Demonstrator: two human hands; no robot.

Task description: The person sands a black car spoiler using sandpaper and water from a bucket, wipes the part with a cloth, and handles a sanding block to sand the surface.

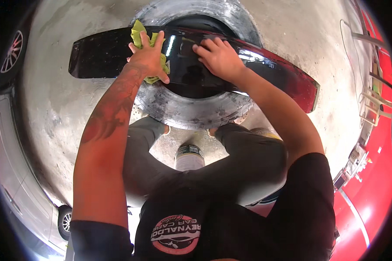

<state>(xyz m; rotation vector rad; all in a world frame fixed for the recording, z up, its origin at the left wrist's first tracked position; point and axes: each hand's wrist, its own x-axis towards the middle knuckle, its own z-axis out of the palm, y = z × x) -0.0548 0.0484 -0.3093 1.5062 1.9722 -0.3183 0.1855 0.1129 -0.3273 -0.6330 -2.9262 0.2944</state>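
A long, curved, glossy black car body panel (101, 53), reddish toward its right end, lies across a worn, grey-smeared tire (191, 114). On the panel's left half my left hand (147, 60) presses down a crumpled yellow-green cloth (137, 33), its fingers spread over the cloth. Parts of the cloth stick out past the fingers and under the palm. My right hand (222, 59) rests on the panel right of centre, holding nothing, with its fingers bent and slightly apart. The surface beneath that palm is hidden.
Below the tire, between my legs, stands a bucket-like container (189, 157). A silver car (19, 143) is at the left, with a dark car wheel (13, 52) farther up. A red surface (379, 174) with small items beside it runs along the right. The floor (52, 78) is stained concrete.
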